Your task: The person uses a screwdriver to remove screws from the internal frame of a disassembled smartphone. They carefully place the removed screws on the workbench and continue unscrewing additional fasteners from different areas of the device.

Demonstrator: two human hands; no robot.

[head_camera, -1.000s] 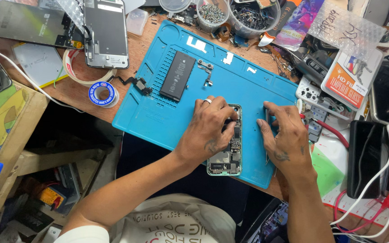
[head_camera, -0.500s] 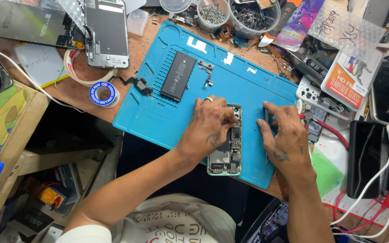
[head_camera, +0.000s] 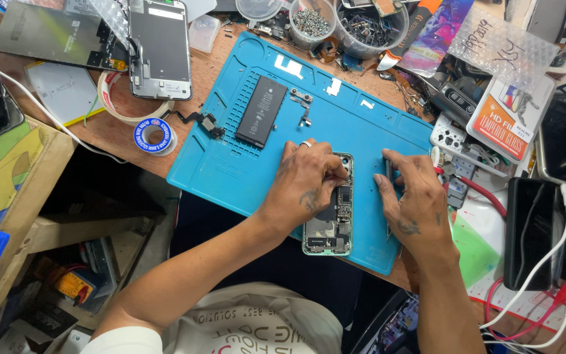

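1. Blue silicone covers the bench here: a work mat, and near its front edge lies an opened phone chassis, its lower end close to the mat's edge.
2. The left hand lies over the chassis's upper half, fingers curled down onto the top end and pinching at something there; what sits between the fingertips is too small to tell.
3. The right hand rests just beside the chassis, to its right, fingers bent over a thin dark tool lying on the mat; whether it grips the tool cannot be told.
4. The chassis is pale green at its rim, with dark circuit boards and metal shields exposed inside.
5. A black battery lies on the mat, well apart, above and left of the left hand.
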